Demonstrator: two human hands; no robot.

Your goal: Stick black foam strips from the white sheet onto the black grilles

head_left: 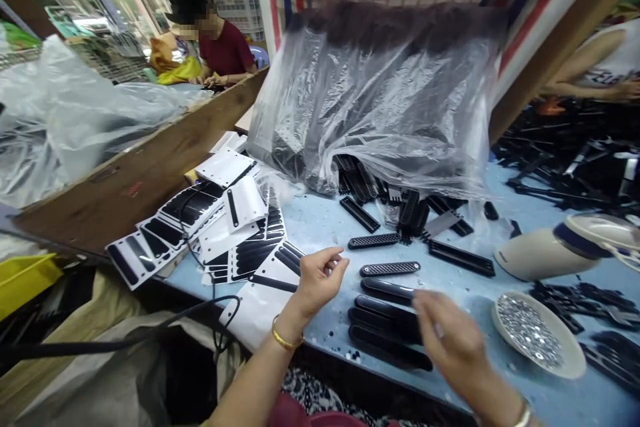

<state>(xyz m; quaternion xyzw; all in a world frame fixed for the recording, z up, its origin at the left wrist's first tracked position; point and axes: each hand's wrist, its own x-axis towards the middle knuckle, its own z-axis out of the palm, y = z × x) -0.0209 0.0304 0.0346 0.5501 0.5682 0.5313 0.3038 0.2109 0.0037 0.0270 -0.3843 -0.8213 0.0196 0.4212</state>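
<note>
My left hand (pixel 323 280), a gold bangle at its wrist, hovers by the sticker sheets with thumb and fingertips pinched together. Whatever the pinch may hold is too small to make out. Blurred by motion, my right hand (pixel 453 337) is at the right end of a glossy black strip (pixel 386 290); whether it grips the strip I cannot tell. Several more glossy black strips (pixel 387 347) lie side by side just below. Above them are a black strip with a patterned face (pixel 390 269) and another patterned strip (pixel 373 241). White sheets with black strip-shaped stickers (pixel 257 253) spread to the left.
A bowl of small shiny metal parts (pixel 530 333) and a lying pale bottle (pixel 545 252) are at right. Black plastic parts (pixel 410 210) spill from a large clear plastic bag (pixel 385 100). A wooden board (pixel 150 160) edges the blue table's left. Another person (pixel 227 47) sits beyond.
</note>
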